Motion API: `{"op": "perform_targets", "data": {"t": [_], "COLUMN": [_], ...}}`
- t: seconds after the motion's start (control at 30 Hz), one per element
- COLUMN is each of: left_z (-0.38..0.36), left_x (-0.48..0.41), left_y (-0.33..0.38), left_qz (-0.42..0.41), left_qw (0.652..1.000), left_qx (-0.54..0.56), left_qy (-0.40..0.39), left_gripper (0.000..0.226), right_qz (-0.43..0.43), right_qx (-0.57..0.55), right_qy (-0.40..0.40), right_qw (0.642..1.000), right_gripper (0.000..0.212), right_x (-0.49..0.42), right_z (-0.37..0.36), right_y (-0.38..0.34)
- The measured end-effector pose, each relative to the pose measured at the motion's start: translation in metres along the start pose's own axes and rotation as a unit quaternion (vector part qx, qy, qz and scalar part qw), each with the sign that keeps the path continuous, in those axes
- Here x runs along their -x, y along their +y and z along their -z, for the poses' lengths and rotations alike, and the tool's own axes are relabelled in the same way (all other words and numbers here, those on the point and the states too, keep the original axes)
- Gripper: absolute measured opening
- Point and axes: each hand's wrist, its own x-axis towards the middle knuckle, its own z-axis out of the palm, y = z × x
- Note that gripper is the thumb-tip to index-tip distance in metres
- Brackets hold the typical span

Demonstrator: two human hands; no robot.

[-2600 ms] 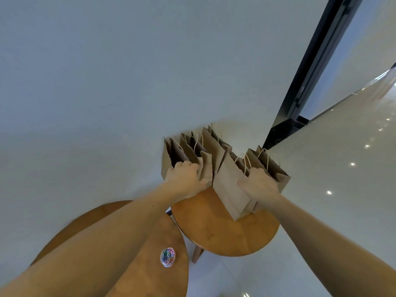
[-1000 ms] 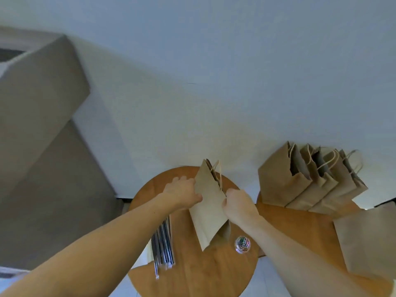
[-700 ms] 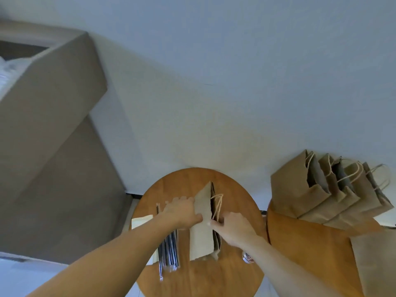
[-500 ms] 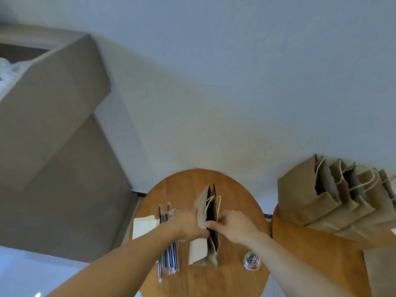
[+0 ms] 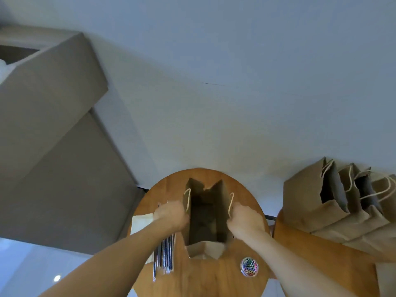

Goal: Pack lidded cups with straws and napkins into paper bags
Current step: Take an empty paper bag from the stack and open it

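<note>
A brown paper bag (image 5: pixel 205 249) stands upright on the round wooden table (image 5: pixel 201 275), its mouth spread wide and its dark inside showing nothing. My left hand (image 5: pixel 170 215) grips the bag's left rim by the rope handle. My right hand (image 5: pixel 244 217) grips the right rim by the other handle. Black wrapped straws (image 5: pixel 164 258) lie on the table under my left forearm. A pale napkin stack (image 5: pixel 141 221) sits at the table's left edge. No cup is in view.
Several more paper bags (image 5: pixel 334 202) stand in a row on a second wooden table (image 5: pixel 317 260) to the right, against the wall. A small clear tub of coloured paper clips (image 5: pixel 249 266) sits near the front right. A grey cabinet (image 5: pixel 53 136) rises on the left.
The flat bag was carried from the right table to the round table, stood upright, and both hands have pulled its sides apart so the mouth is now wide open.
</note>
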Motion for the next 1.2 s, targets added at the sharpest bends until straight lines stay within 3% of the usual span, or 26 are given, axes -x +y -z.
{"op": "perform_targets", "data": {"t": [0.17,0.33,0.47,0.53,0.6,0.7,0.8,0.9,1.0,1.2], "left_z": [0.008,-0.010,-0.010,-0.005,0.005,0.024,0.045,0.070,0.097,0.173], "left_x": [0.000,-0.004,-0.007,-0.008,-0.008,-0.009,-0.012,-0.012,-0.012,0.008], "left_y": [-0.022,-0.013,-0.009,-0.011,-0.015,-0.018,-0.015,-0.006,0.003,-0.007], "left_qz": [0.031,-0.048,-0.108,-0.128,-0.146,-0.162,-0.153,-0.146,-0.134,-0.083], "left_qw": [0.999,0.996,0.988,0.983,0.974,0.968,0.978,0.983,0.981,0.978], "left_qx": [-0.015,0.067,0.063,0.062,0.045,-0.008,-0.055,-0.106,-0.134,-0.143], "left_qy": [0.025,-0.035,-0.086,-0.118,-0.164,-0.193,-0.129,-0.023,0.036,0.126], "left_gripper": [0.025,0.025,0.040,0.065,0.088,0.095,0.078,0.064,0.070,0.067], "right_qz": [-0.011,0.000,0.017,0.014,0.016,0.029,0.048,0.077,0.127,0.238], "right_qx": [0.001,-0.046,-0.063,-0.074,-0.089,-0.098,-0.080,-0.050,-0.004,0.050], "right_qy": [0.038,-0.004,-0.063,-0.098,-0.129,-0.170,-0.174,-0.111,-0.050,-0.025], "right_qw": [0.999,0.999,0.996,0.992,0.987,0.980,0.980,0.990,0.991,0.970], "right_gripper": [0.012,0.028,0.071,0.093,0.104,0.108,0.100,0.086,0.072,0.066], "right_x": [0.004,0.011,0.011,0.011,0.012,0.008,-0.002,-0.015,-0.028,-0.053], "right_z": [0.005,-0.011,-0.015,-0.012,-0.006,0.011,0.040,0.071,0.101,0.146], "right_y": [0.027,0.012,0.009,0.012,0.014,0.016,0.010,-0.009,-0.037,-0.103]}}
